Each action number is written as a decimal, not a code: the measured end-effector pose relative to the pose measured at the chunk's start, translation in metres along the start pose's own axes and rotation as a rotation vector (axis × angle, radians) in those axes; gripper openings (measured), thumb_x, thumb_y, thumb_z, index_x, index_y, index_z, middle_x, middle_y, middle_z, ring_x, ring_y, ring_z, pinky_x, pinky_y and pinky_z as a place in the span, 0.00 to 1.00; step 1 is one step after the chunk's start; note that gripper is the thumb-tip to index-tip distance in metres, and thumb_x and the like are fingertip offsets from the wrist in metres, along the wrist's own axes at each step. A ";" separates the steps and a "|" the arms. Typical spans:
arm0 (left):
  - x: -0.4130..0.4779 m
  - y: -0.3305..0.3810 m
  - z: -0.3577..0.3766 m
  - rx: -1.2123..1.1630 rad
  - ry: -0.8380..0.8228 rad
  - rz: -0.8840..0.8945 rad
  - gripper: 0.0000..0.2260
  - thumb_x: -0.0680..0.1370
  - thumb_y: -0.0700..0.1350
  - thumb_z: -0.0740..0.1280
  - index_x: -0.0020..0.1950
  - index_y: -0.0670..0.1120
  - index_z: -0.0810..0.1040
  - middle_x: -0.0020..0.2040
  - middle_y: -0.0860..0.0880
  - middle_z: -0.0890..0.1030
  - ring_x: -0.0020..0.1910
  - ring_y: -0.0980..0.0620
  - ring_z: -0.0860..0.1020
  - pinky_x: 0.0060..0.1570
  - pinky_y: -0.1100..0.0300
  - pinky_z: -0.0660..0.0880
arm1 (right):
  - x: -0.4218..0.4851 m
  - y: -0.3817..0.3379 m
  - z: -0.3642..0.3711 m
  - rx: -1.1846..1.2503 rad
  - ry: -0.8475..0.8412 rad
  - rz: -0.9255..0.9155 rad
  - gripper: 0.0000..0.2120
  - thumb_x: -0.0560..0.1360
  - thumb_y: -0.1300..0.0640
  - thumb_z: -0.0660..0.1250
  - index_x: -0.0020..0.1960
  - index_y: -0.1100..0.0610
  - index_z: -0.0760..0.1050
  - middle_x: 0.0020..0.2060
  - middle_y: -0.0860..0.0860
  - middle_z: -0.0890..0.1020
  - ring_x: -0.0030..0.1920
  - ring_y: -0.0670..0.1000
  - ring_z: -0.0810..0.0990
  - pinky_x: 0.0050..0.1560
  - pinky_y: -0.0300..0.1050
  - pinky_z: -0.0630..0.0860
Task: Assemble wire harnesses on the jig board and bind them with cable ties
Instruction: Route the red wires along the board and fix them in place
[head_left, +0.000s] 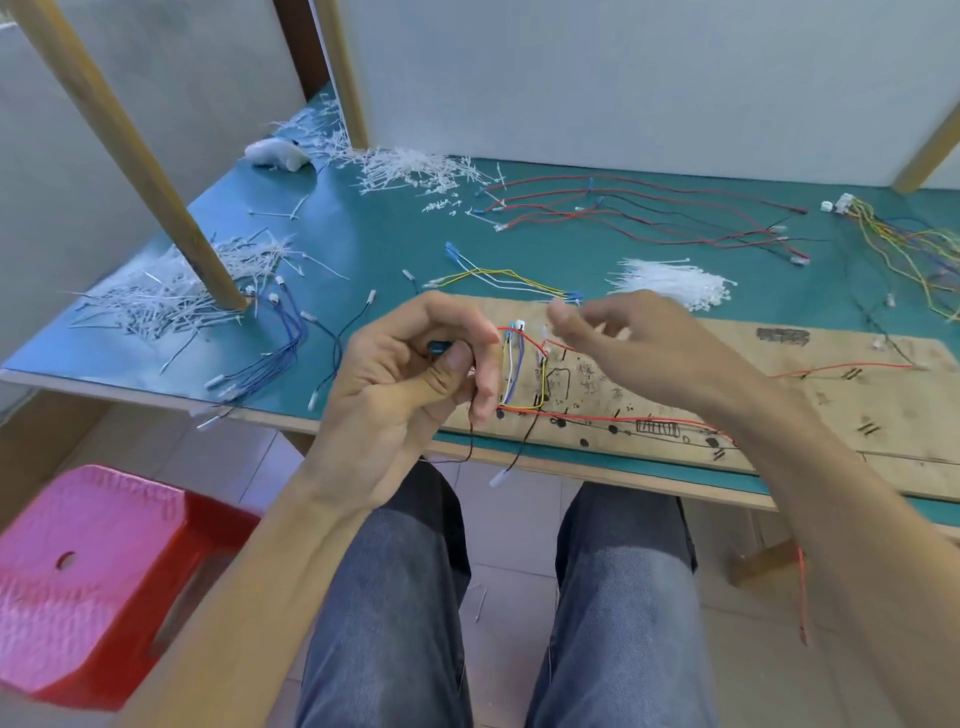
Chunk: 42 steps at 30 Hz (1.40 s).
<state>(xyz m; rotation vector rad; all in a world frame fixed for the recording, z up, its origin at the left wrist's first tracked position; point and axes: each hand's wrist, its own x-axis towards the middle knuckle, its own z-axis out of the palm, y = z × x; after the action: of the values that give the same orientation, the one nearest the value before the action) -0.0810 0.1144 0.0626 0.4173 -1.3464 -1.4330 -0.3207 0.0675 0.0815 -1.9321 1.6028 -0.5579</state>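
Wire harness of red, yellow and white leads lies looped on the jig board at the near edge of the table. The left hand pinches a small blue piece, perhaps a connector; the right hand hovers beside it, fingers loosely spread.

Left hand: raised, palm toward the wearer, fingers curled, thumb pinching a small blue piece against the forefinger. Right hand: palm down, fingers loosely extended leftward, blurred. Forearms bare. Hands near each other, not touching.
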 end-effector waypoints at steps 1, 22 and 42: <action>0.000 0.000 0.000 -0.007 0.000 0.011 0.08 0.83 0.33 0.60 0.57 0.39 0.78 0.40 0.41 0.76 0.36 0.43 0.72 0.40 0.53 0.72 | 0.003 -0.005 0.006 0.047 -0.060 0.011 0.30 0.75 0.21 0.54 0.44 0.42 0.85 0.36 0.30 0.83 0.41 0.29 0.79 0.42 0.41 0.71; -0.037 -0.042 -0.050 1.279 0.488 -0.228 0.07 0.77 0.45 0.77 0.49 0.58 0.85 0.43 0.61 0.83 0.46 0.62 0.79 0.47 0.73 0.71 | -0.004 0.031 0.030 0.946 -0.004 0.139 0.07 0.76 0.51 0.75 0.49 0.55 0.84 0.40 0.55 0.84 0.32 0.51 0.77 0.32 0.40 0.76; -0.035 -0.059 -0.048 1.733 0.149 -0.051 0.07 0.77 0.41 0.75 0.54 0.48 0.87 0.49 0.51 0.79 0.48 0.48 0.76 0.37 0.50 0.78 | -0.022 0.059 0.032 0.800 0.073 0.109 0.11 0.76 0.53 0.74 0.48 0.62 0.86 0.37 0.61 0.85 0.34 0.52 0.79 0.31 0.43 0.78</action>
<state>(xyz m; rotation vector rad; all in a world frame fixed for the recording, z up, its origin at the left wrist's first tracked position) -0.0551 0.1076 -0.0169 1.5717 -2.1498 0.1155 -0.3490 0.0865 0.0197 -1.2283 1.2347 -1.0384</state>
